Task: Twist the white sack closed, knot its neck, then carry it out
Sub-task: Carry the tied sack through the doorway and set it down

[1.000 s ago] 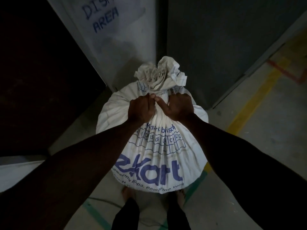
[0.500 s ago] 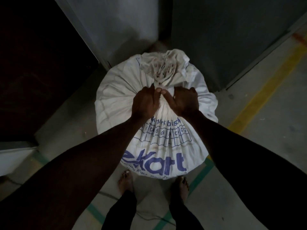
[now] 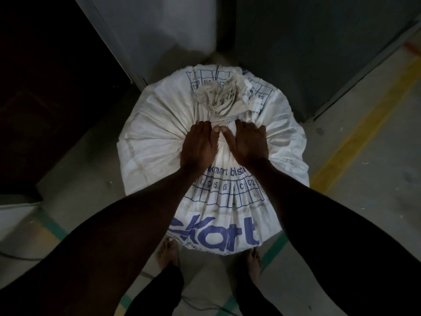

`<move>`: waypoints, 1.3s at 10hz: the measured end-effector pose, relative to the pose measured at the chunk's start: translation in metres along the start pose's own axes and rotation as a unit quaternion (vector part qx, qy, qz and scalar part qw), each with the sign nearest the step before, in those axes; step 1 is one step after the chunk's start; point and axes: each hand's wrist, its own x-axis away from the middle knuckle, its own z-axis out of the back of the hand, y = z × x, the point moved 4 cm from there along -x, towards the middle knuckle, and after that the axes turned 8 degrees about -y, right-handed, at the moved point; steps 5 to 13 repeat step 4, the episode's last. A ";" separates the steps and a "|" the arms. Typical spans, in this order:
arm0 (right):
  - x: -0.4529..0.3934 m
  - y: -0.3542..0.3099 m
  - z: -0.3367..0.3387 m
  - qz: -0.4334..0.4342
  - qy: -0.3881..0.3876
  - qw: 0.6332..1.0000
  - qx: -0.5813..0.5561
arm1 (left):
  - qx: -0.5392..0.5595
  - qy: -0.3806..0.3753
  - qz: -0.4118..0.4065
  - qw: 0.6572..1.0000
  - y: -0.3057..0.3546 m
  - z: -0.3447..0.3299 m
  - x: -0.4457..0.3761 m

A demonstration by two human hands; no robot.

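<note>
Head view – sack: the white sack [image 3: 159, 142] stands upright on the floor [image 3: 364, 190], its long axis vertical, so the camera looks nearly straight down onto its top; blue lettering and a blue printed grid face the person.
Head view – position: the sack sits in a corner where a pale wall panel [image 3: 164, 28] meets a darker grey panel [image 3: 307, 42], directly in front of the person's bare feet [image 3: 167, 252], its near edge just beside the toes.
Head view – neck: the gathered neck [image 3: 218, 99] points up and slightly away from the person; pleats radiate from a tight wrap of cloth at its base, and the crumpled mouth flares above it.
Head view – left hand: the left hand [image 3: 199, 147] lies on the sack just below the neck, fingers [image 3: 200, 128] curled together and clamped on the gathered cloth.
Head view – right hand: the right hand [image 3: 247, 144] lies beside it – thumbs almost touching – fingers likewise closed on the cloth at the neck's base.
Head view – floor markings: a yellow stripe [image 3: 355, 142] runs diagonally at right; green tape [image 3: 272, 249] crosses near the feet.
Head view – lighting: dim; the left side is too dark to make out.
</note>
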 end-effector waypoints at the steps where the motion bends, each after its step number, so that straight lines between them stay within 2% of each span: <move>1: 0.000 -0.002 -0.001 -0.009 -0.020 1.000 0.004 | -0.013 -0.023 0.026 0.999 -0.001 -0.003 0.001; 2: 0.002 -0.003 0.004 -0.016 -0.038 0.999 0.005 | -0.027 -0.056 0.035 0.997 0.000 0.001 0.002; 3: 0.004 -0.004 0.012 -0.021 -0.098 0.995 -0.022 | -0.019 -0.115 -0.014 0.993 -0.001 0.007 0.007; 4: 0.008 -0.003 0.036 -0.040 -0.139 0.989 -0.037 | 0.050 -0.130 0.018 0.990 0.000 0.034 0.008; 13: 0.008 -0.003 0.036 -0.040 -0.139 0.989 -0.037 | 0.050 -0.130 0.018 0.990 0.000 0.034 0.008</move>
